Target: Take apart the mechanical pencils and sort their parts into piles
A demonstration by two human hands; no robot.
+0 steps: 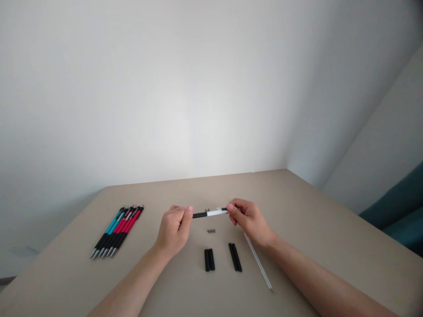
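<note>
Both my hands hold one pen (211, 213) level above the beige table (330, 229). My left hand (175, 229) pinches its black end with curled fingers. My right hand (247, 218) pinches the other end, past the white barrel. Below the pen a small metal spring (211, 230) lies on the table. Nearer to me lie two short black grip sleeves (209, 259) side by side, two longer black tubes (235, 256) and a thin white refill (258, 263) slanting beside my right wrist.
A row of several assembled pens (117, 231), teal and red with black grips, lies at the table's left. A white wall rises behind the table. A dark teal seat (401, 211) shows at the far right.
</note>
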